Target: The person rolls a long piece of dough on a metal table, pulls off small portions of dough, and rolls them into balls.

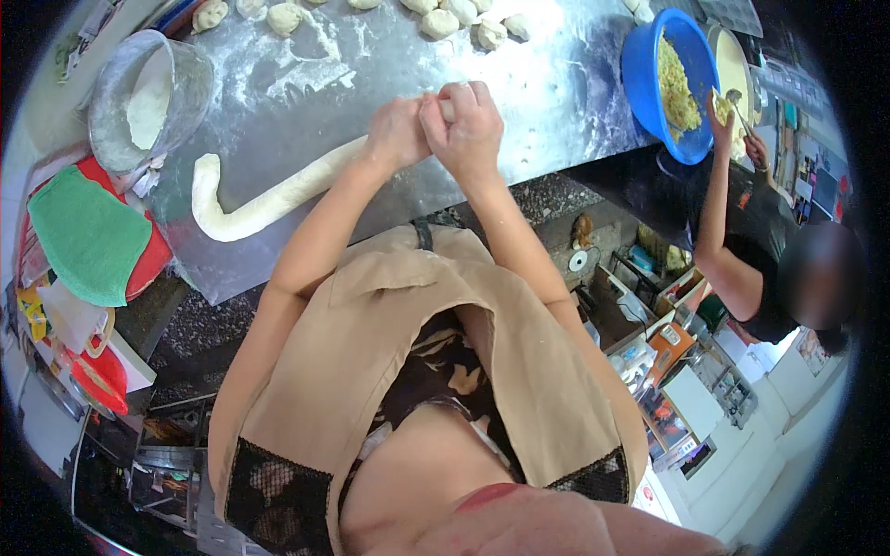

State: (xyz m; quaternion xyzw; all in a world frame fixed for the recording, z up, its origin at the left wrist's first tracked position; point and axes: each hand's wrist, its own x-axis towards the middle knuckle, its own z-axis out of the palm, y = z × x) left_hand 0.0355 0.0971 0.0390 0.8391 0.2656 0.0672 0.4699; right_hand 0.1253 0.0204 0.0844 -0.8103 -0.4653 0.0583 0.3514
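A long rope of pale dough (278, 201) lies on the floured metal worktop (278, 104), its far left end bent upward into a hook. My left hand (400, 132) is closed around the right end of this rope. Pressed against it, my right hand (464, 128) grips the same end, and a bit of dough shows between its thumb and fingers. Several dough pieces (440, 24) rest along the far side of the worktop, beyond both hands.
At left stands a clear tub (149, 104) of flour beside green cloth (90, 233) and red cloth (149, 267). To the right, a blue basin (636, 76) holds yellowish filling (674, 90). A co-worker (737, 257) there holds a filled wrapper and a spoon.
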